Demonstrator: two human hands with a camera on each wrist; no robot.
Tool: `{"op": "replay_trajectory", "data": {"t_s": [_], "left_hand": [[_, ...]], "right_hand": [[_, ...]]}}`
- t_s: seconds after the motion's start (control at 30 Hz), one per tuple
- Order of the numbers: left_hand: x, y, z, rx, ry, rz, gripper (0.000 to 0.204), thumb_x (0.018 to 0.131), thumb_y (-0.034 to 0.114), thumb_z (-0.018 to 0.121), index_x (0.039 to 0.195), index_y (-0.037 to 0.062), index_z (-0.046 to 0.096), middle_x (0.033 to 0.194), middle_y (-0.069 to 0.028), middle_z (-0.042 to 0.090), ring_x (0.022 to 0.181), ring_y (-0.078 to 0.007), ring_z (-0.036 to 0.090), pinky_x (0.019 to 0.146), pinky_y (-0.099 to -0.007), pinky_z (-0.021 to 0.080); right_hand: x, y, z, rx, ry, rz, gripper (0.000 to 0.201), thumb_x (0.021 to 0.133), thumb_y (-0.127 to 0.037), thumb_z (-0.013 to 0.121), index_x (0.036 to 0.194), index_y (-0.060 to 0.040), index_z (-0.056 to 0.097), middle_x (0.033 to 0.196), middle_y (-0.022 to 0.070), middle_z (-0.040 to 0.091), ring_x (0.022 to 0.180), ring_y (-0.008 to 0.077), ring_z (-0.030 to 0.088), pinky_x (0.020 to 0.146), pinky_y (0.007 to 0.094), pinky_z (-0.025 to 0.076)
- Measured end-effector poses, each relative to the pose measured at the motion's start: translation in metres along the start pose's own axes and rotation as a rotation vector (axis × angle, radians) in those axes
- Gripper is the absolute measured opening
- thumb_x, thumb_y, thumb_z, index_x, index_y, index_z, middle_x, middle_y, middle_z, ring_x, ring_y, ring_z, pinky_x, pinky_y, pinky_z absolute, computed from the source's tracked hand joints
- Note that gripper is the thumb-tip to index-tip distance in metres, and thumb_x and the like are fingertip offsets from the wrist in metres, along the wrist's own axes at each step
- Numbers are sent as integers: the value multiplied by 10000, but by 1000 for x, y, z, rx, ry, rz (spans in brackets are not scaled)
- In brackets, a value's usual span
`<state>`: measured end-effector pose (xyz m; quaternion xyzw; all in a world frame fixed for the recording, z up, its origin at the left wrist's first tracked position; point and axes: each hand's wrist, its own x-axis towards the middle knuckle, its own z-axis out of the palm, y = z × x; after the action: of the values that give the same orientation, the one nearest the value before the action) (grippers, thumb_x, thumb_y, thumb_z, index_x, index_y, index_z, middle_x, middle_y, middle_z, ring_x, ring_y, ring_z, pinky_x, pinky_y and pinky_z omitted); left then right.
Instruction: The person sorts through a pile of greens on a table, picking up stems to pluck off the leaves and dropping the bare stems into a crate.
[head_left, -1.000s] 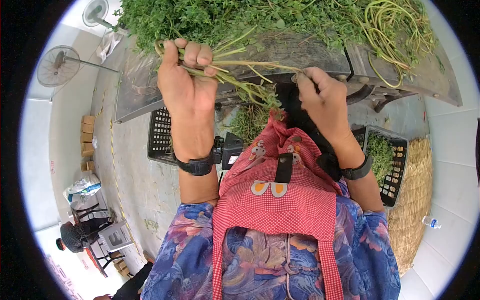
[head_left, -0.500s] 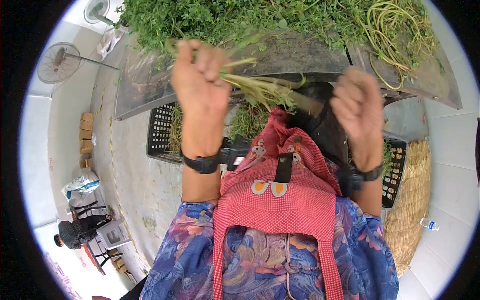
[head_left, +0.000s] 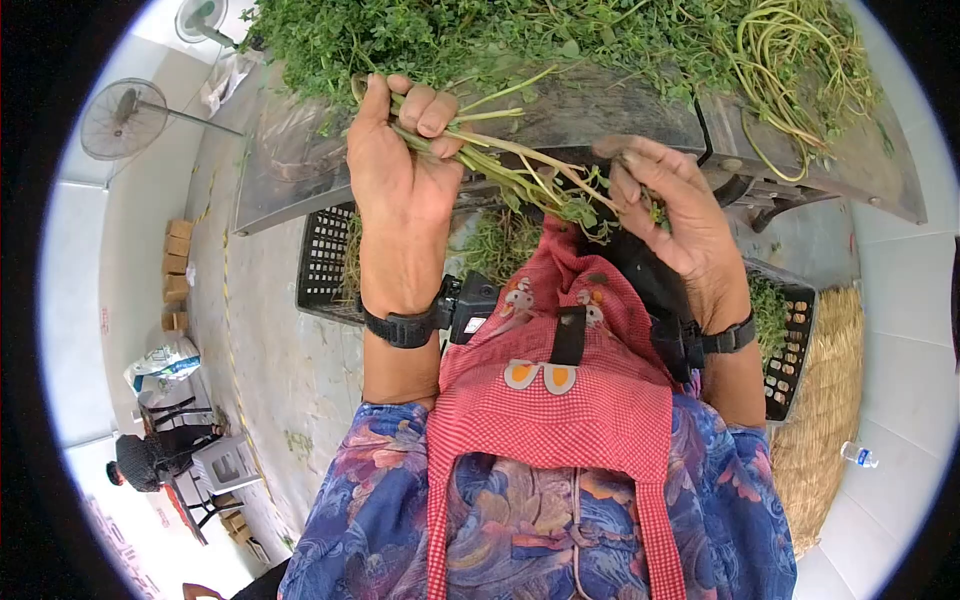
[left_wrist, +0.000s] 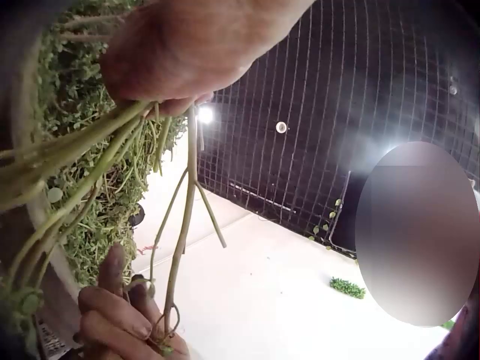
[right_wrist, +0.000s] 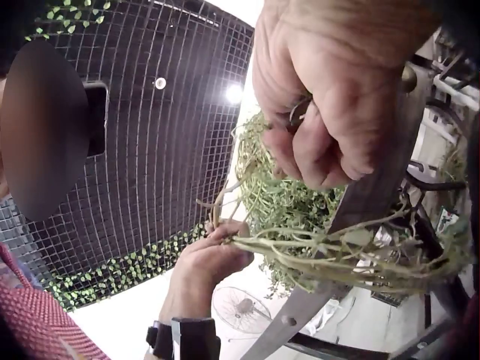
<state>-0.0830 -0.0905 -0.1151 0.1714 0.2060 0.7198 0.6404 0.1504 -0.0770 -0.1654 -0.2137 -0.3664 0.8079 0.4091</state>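
My left hand (head_left: 405, 185) grips a bunch of green stems (head_left: 490, 160) above the table's near edge; their leafy ends point right and down. Close by on the right, my right hand (head_left: 690, 220) has its thumb and fingers curled at the leafy tip of a stem, a small green bit showing between them. One forked stem (left_wrist: 184, 225) runs down to those fingers in the left wrist view. In the right wrist view, the curled fingers (right_wrist: 315, 154) partly hide what they pinch.
Heaped greens (head_left: 420, 45) cover the back of the dark table (head_left: 630, 110), with a pile of long bare stems (head_left: 800, 60) at right. Black crates (head_left: 325, 265) holding plants stand below. A straw mat (head_left: 820, 400) lies at right, and a fan (head_left: 125, 120) stands at left.
My right hand pulled away from the stems to the right, blurred, then came back to their tips. My left hand shifted a little right, still holding the bunch.
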Motion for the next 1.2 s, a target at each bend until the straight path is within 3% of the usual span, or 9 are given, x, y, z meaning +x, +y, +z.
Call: {"op": "replay_trajectory", "data": {"t_s": [0.2, 0.33, 0.43, 0.5, 0.57, 0.77, 0.8, 0.97, 1.2], "left_hand": [[-6, -5, 7, 20, 20, 30, 273, 981, 272, 332, 832, 87, 467, 622, 25, 350, 549, -110, 366, 446, -246, 310], [-11, -8, 10, 64, 24, 49, 268, 981, 274, 338, 828, 91, 462, 622, 31, 346, 545, -105, 360, 445, -239, 309], [-17, -8, 10, 56, -7, 63, 268, 982, 274, 334, 824, 93, 453, 619, 36, 339, 534, -101, 349, 435, -233, 292], [-12, 0, 2, 53, -9, 125, 274, 983, 274, 325, 824, 89, 450, 622, 27, 341, 552, -108, 357, 458, -243, 306], [-16, 2, 11, 49, -16, 189, 280, 985, 274, 317, 823, 86, 448, 625, 18, 344, 570, -114, 365, 480, -254, 320], [-25, -12, 22, -39, -14, 203, 315, 988, 256, 279, 832, 45, 454, 788, -102, 509, 812, -270, 511, 706, -382, 440], [-26, -12, 21, -46, -16, 195, 326, 987, 252, 274, 835, 30, 460, 802, -118, 521, 872, -298, 528, 770, -430, 456], [-34, -17, 22, -118, -46, 209, 342, 985, 245, 255, 835, 19, 463, 822, -135, 529, 886, -309, 533, 781, -444, 469], [-51, -26, 35, -179, -18, 209, 309, 980, 265, 293, 851, 44, 465, 800, -126, 546, 865, -291, 566, 761, -415, 505]], "right_hand": [[-7, 15, 14, 5, -74, 73, 246, 905, -264, 557, 859, -23, 561, 563, -20, 448, 432, 45, 355, 362, 185, 235], [-11, 21, 17, -66, -16, 39, 220, 889, -244, 585, 856, -28, 561, 558, -21, 450, 425, 46, 355, 363, 187, 234], [-17, 23, 5, -28, 46, -111, 200, 884, -220, 594, 850, -28, 550, 619, -7, 484, 438, 47, 364, 363, 181, 253], [-22, 21, -13, 307, 199, -192, 207, 892, -224, 580, 847, -25, 542, 688, 23, 510, 454, 61, 381, 354, 183, 274], [-30, 21, -14, 345, 170, -243, 225, 901, -237, 562, 866, -17, 534, 746, 61, 533, 475, 75, 414, 345, 178, 304], [-49, 27, 21, 85, 138, -143, 131, 909, -122, 516, 946, -7, 568, 914, 142, 619, 552, 92, 537, 355, 160, 345], [-49, 31, 28, 30, 165, -126, 166, 903, -100, 519, 1018, 3, 581, 803, 81, 605, 536, 63, 508, 355, 160, 316], [-55, 53, 52, -78, 16, -31, 264, 899, -104, 538, 1125, 31, 562, 643, -54, 459, 517, 9, 398, 389, 156, 242], [-52, 62, 63, -303, 317, -216, 279, 898, -126, 557, 1114, 47, 584, 833, -33, 578, 634, 1, 442, 504, 156, 343]]}}
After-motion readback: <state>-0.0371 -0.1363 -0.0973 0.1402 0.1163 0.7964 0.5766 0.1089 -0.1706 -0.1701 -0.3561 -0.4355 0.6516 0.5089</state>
